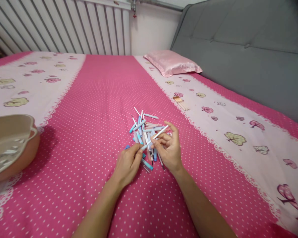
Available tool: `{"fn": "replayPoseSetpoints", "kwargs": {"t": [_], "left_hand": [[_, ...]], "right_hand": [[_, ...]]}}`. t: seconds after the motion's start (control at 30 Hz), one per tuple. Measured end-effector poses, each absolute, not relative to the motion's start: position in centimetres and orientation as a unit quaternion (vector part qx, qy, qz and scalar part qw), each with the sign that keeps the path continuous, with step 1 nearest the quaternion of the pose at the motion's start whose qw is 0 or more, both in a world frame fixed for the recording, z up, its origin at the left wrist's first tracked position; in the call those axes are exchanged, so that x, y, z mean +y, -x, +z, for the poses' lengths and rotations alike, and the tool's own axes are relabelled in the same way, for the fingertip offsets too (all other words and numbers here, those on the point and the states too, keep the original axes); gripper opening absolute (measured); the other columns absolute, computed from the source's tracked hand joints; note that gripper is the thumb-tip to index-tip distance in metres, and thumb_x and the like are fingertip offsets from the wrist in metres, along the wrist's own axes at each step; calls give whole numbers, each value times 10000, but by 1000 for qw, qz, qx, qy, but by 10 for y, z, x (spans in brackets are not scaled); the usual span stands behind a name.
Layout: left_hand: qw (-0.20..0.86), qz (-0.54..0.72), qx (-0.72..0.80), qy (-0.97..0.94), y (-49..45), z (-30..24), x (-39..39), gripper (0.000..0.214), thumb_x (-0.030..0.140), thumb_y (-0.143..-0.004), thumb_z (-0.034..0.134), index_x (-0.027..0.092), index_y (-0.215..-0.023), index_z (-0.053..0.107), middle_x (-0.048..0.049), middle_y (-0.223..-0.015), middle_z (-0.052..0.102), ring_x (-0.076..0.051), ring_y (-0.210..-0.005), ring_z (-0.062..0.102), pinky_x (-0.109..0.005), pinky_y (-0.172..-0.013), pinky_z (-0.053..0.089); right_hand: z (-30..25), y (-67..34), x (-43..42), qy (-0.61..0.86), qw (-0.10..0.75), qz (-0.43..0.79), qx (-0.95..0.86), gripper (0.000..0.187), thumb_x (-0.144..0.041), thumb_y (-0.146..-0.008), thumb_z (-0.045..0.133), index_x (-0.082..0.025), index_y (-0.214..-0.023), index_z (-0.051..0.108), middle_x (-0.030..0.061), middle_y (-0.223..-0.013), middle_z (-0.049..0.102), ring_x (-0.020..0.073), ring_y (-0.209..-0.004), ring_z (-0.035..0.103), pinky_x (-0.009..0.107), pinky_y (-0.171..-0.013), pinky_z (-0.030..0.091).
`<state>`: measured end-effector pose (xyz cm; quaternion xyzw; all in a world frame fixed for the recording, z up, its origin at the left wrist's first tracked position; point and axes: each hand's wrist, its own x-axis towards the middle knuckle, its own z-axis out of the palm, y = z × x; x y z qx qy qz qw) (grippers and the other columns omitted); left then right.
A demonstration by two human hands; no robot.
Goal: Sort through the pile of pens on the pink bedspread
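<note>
A slim white pen (161, 131) slants between my two hands just above a pile of pens and pen parts. My left hand (129, 162) pinches its lower, greyish end between thumb and fingers. Closed round the middle of the white shaft is my right hand (171, 151), with the upper tip sticking out past the fingers. Under and behind the hands, the pile (140, 127) mixes blue, pale grey and pinkish barrels with thin white refills. One turquoise pen part (147, 164) lies beside the left fingertips. My hands hide part of the pile.
A beige basin (31, 145) with small white pieces inside stands at the left. Several thin sticks with brown ends (181, 103) lie in a row to the right, beyond the pile. Farther back are a pink pillow (172, 62), a grey headboard (228, 43) and a white radiator (64, 26).
</note>
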<state>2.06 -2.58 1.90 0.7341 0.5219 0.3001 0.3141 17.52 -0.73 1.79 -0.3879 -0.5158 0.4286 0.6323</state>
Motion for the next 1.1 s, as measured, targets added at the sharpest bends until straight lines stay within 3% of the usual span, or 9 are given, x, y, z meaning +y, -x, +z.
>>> {"fn": "replayPoseSetpoints", "kwargs": {"t": [0.63,0.83,0.93,1.1], "left_hand": [[334,316,521,-719,-21,20,-27,311,358,-933,315,180,-888,566,2,-663,548,-158,-615,504,-278,-606,334],[346,334,514,-710,-21,18,-26,307,353,-941,318,181,-929,572,6,-689,560,-150,-617,505,-269,-612,339],[348,347,517,-701,-21,18,-26,302,352,-940,326,181,-943,575,12,-678,554,-145,-602,496,-264,-603,339],[343,365,545,-672,-20,17,-26,323,385,-933,337,180,-937,587,17,-626,509,-149,-579,474,-275,-575,322]], "right_hand": [[15,-176,-7,388,615,425,-539,679,-260,-797,666,-297,-1372,307,-23,-806,651,121,-588,637,241,-569,523],[14,-181,-8,377,504,357,-691,357,-260,-908,487,-288,-1255,563,38,-1009,703,168,-755,672,345,-758,544],[16,-182,-10,379,474,316,-729,393,-238,-926,425,-305,-1295,541,27,-1044,706,172,-771,664,366,-810,524],[13,-197,-1,466,568,305,-606,420,-256,-876,508,-256,-1296,531,45,-995,712,147,-648,626,293,-633,521]]}}
